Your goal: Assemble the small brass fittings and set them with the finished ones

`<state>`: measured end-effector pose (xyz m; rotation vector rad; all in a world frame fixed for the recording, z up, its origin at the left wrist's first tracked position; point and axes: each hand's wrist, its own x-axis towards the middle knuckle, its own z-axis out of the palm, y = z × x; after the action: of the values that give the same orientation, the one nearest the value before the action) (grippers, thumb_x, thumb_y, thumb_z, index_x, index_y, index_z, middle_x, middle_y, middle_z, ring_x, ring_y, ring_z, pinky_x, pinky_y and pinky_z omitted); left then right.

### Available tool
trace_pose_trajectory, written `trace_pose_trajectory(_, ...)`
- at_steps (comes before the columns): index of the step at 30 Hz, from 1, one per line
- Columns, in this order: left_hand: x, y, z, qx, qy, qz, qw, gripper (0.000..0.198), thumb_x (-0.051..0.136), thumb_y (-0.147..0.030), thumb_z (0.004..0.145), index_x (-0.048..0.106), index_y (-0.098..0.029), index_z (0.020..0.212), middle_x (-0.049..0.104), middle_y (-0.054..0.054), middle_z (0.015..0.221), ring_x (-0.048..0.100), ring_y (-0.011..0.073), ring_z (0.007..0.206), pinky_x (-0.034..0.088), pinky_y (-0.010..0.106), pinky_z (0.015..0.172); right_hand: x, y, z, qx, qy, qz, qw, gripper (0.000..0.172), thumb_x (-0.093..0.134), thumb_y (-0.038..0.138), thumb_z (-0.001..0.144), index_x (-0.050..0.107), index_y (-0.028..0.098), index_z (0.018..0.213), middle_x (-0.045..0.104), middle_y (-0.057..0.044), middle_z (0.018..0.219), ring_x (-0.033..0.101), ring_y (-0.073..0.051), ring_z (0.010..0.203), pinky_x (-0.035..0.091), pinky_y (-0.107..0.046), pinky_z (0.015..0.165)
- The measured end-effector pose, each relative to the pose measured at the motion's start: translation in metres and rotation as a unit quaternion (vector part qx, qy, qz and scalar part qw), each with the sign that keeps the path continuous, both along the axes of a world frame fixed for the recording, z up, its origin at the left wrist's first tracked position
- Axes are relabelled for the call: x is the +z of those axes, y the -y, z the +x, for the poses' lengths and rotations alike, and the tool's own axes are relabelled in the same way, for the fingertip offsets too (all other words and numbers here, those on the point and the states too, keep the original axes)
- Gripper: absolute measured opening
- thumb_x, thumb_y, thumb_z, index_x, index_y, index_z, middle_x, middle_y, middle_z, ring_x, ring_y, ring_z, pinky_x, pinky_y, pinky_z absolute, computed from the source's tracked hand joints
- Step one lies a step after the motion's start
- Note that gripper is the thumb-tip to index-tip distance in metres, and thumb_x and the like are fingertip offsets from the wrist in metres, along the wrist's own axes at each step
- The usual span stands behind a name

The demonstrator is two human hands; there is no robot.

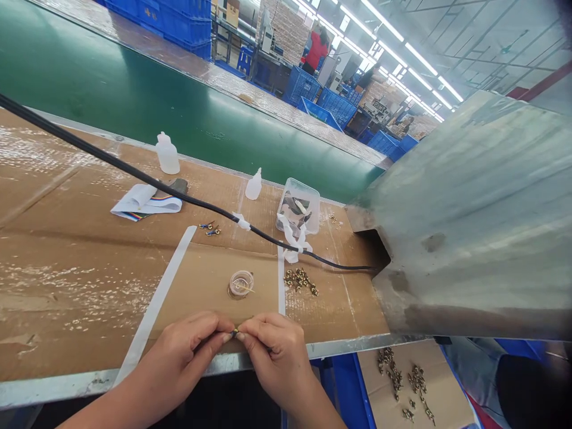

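Close to the table's front edge, my left hand (pixel 196 348) and my right hand (pixel 274 351) meet, thumbs and forefingers pinched on one small blue-and-yellow part (pixel 235 332). Fingertips cover most of it, so its exact kind is hidden. Just beyond my hands stands a small round clear tub (pixel 241 283) with a thin stick lying in it. To the right of the tub is a pile of small brass-and-dark parts (pixel 300 280). A few similar blue-and-gold parts (pixel 210 229) lie farther back on the left.
A black cable (pixel 201 207) crosses above the cardboard-covered table. Behind it are two white squeeze bottles (pixel 168 156), a cloth strip (pixel 149 199) and a clear plastic box (pixel 313 208). A metal housing (pixel 465 238) stands right; more parts (pixel 417 381) lie on a lower board. Beyond runs a green conveyor (pixel 179 101).
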<state>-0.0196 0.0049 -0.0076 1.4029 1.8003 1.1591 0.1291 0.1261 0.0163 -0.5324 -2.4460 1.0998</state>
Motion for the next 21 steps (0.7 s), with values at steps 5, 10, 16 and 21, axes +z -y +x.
trace_pose_trajectory(5,0.0020,-0.0017,-0.0014,-0.004,-0.011,-0.011,1.000,0.021,0.046,-0.028,0.095,0.066,-0.023,0.092,0.073,0.001,0.085,0.068,0.0168,0.080,0.051,0.020,0.070,0.0005,-0.0002,0.0006,-0.003,0.007,0.009,1.000,0.017,0.058,0.016,0.091,0.073,0.022,0.087,0.071,-0.001,0.080,0.065,-0.013,0.073,0.046,-0.020,0.067)
trace_pose_trajectory(10,0.0002,-0.0014,-0.0016,-0.004,-0.010,-0.013,1.000,0.021,0.046,-0.028,0.095,0.066,-0.023,0.092,0.073,0.001,0.086,0.068,0.0167,0.080,0.051,0.020,0.071,0.0013,0.0004,0.0008,0.001,0.009,0.010,1.000,0.017,0.058,0.016,0.091,0.073,0.022,0.086,0.071,-0.001,0.079,0.065,-0.013,0.072,0.047,-0.021,0.066)
trace_pose_trajectory(16,-0.0014,0.0012,0.0008,0.006,0.007,-0.009,1.000,0.021,0.047,-0.029,0.095,0.066,-0.024,0.091,0.073,0.001,0.086,0.068,0.0170,0.080,0.051,0.020,0.071,0.0022,-0.0009,-0.0009,-0.004,0.003,0.007,1.000,0.018,0.058,0.016,0.090,0.074,0.023,0.087,0.071,-0.001,0.080,0.065,-0.014,0.072,0.048,-0.021,0.067)
trace_pose_trajectory(21,-0.0013,0.0003,0.0007,0.012,0.011,-0.004,1.000,0.019,0.048,-0.030,0.095,0.066,-0.024,0.092,0.073,0.000,0.086,0.068,0.0165,0.080,0.051,0.020,0.072,0.0039,0.0007,0.0004,-0.006,0.007,0.003,1.000,0.017,0.058,0.016,0.090,0.074,0.023,0.086,0.071,-0.001,0.078,0.065,-0.013,0.072,0.048,-0.020,0.066)
